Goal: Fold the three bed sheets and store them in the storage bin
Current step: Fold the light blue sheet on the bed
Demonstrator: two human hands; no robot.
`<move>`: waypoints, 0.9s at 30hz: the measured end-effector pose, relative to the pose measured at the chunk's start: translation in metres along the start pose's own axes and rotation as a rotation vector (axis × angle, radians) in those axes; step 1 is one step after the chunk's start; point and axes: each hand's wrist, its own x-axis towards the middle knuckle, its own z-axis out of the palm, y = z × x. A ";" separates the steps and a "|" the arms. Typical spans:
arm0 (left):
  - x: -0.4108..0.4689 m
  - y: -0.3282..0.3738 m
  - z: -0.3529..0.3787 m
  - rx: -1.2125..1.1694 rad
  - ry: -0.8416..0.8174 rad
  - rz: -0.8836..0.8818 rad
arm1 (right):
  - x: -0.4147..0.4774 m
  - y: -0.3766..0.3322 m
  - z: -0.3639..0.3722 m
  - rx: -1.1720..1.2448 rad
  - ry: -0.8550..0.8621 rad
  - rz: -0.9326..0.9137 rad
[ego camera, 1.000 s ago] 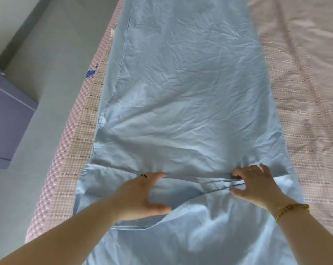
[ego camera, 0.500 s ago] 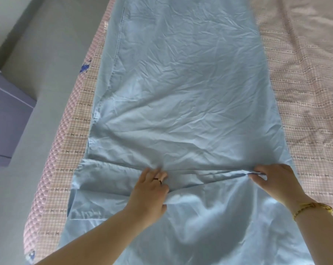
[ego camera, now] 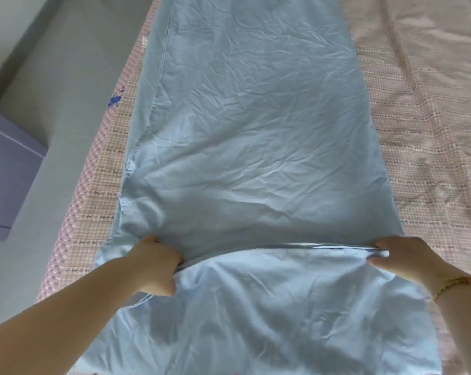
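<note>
A long light-blue bed sheet [ego camera: 256, 136] lay lengthwise along the left side of a bed, over a pink patterned bedcover [ego camera: 424, 125]. Its near end was doubled over, the fold edge running across between the two hands. The left hand [ego camera: 154, 262] gripped that edge at the sheet's left side, fingers curled round the cloth — the right hand [ego camera: 407, 257], a gold bracelet [ego camera: 456, 286] on its wrist, pinched it at the right side. A purple box [ego camera: 4, 169] stood on the floor, well apart.

Pink checked bedcover [ego camera: 418, 131] spreads creased on my right; its quilted edge [ego camera: 74, 226] runs along my left, a small blue mark [ego camera: 115, 100] on it, grey-green floor [ego camera: 53, 131] beyond.
</note>
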 end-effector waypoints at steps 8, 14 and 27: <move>0.006 -0.042 -0.076 -0.285 0.488 -0.295 | 0.032 0.014 -0.058 0.350 0.309 0.074; 0.052 -0.073 -0.060 -0.366 0.554 -0.571 | 0.070 -0.023 -0.084 0.177 0.672 0.267; 0.074 -0.077 -0.010 -0.733 0.502 -0.663 | 0.065 -0.209 0.018 0.305 0.678 -0.268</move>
